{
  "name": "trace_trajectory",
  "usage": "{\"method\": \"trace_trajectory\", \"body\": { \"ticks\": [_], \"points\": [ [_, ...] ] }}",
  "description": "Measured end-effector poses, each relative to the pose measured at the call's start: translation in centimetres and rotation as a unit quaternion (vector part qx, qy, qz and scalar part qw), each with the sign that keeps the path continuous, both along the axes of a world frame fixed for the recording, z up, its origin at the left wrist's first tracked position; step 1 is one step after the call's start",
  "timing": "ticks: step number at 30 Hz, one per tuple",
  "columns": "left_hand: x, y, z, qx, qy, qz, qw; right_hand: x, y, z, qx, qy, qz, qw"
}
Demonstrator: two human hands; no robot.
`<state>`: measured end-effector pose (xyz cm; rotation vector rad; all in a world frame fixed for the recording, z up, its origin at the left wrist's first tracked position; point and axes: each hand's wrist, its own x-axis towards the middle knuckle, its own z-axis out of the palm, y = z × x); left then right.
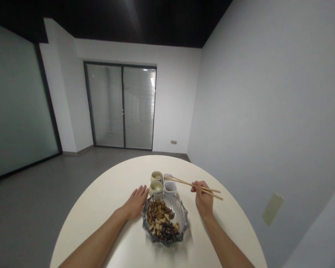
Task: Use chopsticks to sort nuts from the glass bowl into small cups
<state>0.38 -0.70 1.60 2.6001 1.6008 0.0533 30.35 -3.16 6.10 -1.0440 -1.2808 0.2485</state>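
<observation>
1. Left hand (pixel 136 203): fingers spreading, released, resting on table (pixel 100 227) just beside glass bowl (pixel 185 219).
2. Right hand (pixel 204 198): fingers grasping chopsticks (pixel 181 182), tips reaching toward white tub (pixel 170 188).
3. Nuts (pixel 159 219): lying heaped inside bowl; two cups (pixel 156 181) standing just beyond.

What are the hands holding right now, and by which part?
The right hand grips the wooden chopsticks around their middle; the left hand holds nothing.

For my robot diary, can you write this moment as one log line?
left hand: open, beside glass bowl | right hand: holding wooden chopsticks near white dish | bowl contents: mixed nuts
</observation>
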Motion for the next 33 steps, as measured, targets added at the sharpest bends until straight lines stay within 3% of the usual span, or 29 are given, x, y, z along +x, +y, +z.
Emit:
{"method": "trace_trajectory", "body": {
  "ticks": [7, 15, 28, 33],
  "points": [
    [0.1, -0.3, 0.6, -0.018, 0.012, -0.003, 1.000, -0.7, -2.4, 1.8, 0.046, 0.003, 0.072, 0.996],
    [0.0, 0.2, 0.0, -0.009, 0.004, 0.004, 1.000, -1.4, -2.7, 0.7, 0.001, -0.122, 0.148, 0.981],
    [0.0, -0.1, 0.4, -0.008, -0.008, -0.002, 1.000, -2.5, -3.6, 1.8, -0.051, -0.233, 0.184, 0.953],
    [0.0, -0.1, 0.3, -0.010, -0.003, 0.000, 1.000, -2.3, -3.4, 1.6, -0.045, -0.228, 0.176, 0.957]
  ]
}}
